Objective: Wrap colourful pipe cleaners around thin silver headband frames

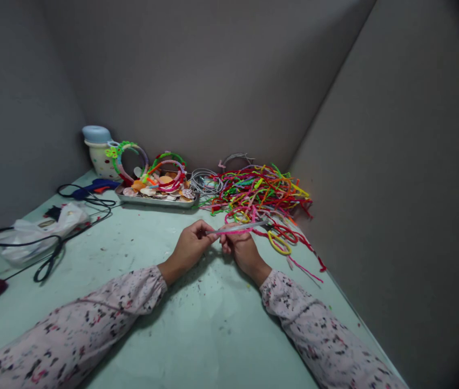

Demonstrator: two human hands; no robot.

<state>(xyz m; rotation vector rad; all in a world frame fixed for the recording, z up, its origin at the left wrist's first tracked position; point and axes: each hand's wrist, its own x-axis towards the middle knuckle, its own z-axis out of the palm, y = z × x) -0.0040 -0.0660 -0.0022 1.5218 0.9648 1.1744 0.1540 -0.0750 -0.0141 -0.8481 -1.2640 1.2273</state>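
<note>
L hand [191, 246] & R hand [241, 246] both pinched on thin grey plastic headband strip [240, 228] w/ pink fuzzy pipe cleaner [235, 233], mid pale-green table [197, 324], near far-right corner pile. Wrapping step, prob early; next needs tight, even turns.

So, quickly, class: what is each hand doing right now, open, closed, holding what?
Left hand: closed, pinching one end of the grey strip.
Right hand: closed on the grey strip and a pink pipe cleaner.
</note>
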